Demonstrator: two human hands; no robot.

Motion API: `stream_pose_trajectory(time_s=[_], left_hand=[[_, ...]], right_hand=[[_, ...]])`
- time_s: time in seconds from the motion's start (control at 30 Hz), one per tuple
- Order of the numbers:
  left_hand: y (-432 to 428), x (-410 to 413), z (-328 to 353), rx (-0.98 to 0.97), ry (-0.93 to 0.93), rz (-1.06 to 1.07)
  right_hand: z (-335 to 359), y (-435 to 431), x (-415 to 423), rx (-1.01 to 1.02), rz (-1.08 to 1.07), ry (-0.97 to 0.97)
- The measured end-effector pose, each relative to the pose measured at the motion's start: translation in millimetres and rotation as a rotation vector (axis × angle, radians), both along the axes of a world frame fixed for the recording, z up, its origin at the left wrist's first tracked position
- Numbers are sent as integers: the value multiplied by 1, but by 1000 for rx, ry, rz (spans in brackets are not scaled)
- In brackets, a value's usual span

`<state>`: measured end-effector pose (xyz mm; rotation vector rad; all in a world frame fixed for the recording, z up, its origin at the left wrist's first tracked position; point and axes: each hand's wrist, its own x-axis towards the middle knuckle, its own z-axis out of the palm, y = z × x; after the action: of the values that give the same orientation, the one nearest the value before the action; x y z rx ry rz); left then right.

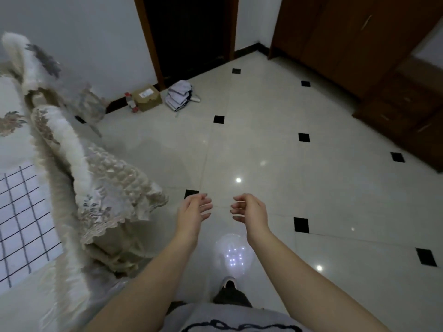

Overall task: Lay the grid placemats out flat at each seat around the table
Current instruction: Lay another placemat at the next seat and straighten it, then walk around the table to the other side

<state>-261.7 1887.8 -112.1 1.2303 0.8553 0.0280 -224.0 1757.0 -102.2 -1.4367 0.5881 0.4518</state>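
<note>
Between seats: left hand (191,212) and right hand (251,210) empty, fingers loosely curled, over glossy tiled floor (275,152); white black-grid placemat (24,219) flat on cloth-covered surface (14,144); next, likely fetching another mat.

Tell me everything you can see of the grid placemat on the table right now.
The placemat is white with a thin dark grid of lines, cloth-like as far as can be told. It lies flat on the table at the far left, cut off by the picture's edge, so its full shape is hidden. Beside it runs the table's lace-trimmed cover. Neither hand touches it; both hover open over the floor.
</note>
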Motion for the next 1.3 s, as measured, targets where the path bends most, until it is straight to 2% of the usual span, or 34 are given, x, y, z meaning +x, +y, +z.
stream_pose_trajectory(time_s=[0.3,0.63,0.83,1.07,1.3], left_hand=[[-11,92,3,52,-9,42],[39,180,-25,22,29,89],[102,263,-39,2,25,198],[181,357,-17,33,-8,275],[252,427,-12,-18,-38,377]], right_hand=[[-4,-30,86,45,3,36],[-25,6,202,35,133,49],[-36,69,300,53,242,66],[-16,162,410,29,396,43],[-10,240,495,-3,519,-1]])
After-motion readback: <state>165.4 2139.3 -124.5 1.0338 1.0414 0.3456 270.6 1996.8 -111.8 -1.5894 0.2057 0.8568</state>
